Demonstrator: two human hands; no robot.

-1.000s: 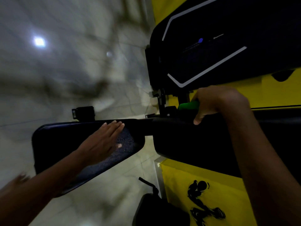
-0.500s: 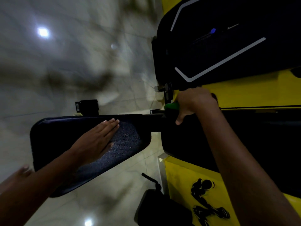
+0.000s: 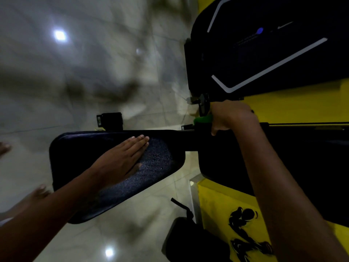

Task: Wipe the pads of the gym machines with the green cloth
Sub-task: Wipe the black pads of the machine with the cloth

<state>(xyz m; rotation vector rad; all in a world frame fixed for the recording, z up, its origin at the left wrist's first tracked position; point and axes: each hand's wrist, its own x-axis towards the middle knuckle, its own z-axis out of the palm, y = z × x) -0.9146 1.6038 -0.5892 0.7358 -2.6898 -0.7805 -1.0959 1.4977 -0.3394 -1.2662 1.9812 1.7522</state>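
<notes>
two hands show in the head view, each on a black pad of a gym machine. the left hand (image 3: 120, 159) lies flat on the left pad (image 3: 79, 157), palm down, fingers straight and close together, the fingertips reaching toward the pad's upper edge. this pad is dark and rounded at its corners, and the part beside the fingers has a fine speckled sheen. it joins by a narrow black neck to the larger right pad (image 3: 236, 161), which runs off toward the right edge of the picture.

the right hand (image 3: 229, 116) sits at the top edge of the right pad, fingers curled round the green cloth (image 3: 203, 119). only a small bunch of the cloth pokes out to the left of the knuckles; the rest is hidden in the fist. the thumb hangs down over the pad's edge.

just above the cloth is a small black knob (image 3: 204, 104). behind it stands a black panel (image 3: 264, 44) with pale grey lines, set against a yellow wall (image 3: 302, 103). lower down the wall carries a black figure drawing (image 3: 243, 229). a dark bag (image 3: 187, 241) with a strap rests on the glossy tiled floor (image 3: 94, 72), which mirrors two ceiling lights.
</notes>
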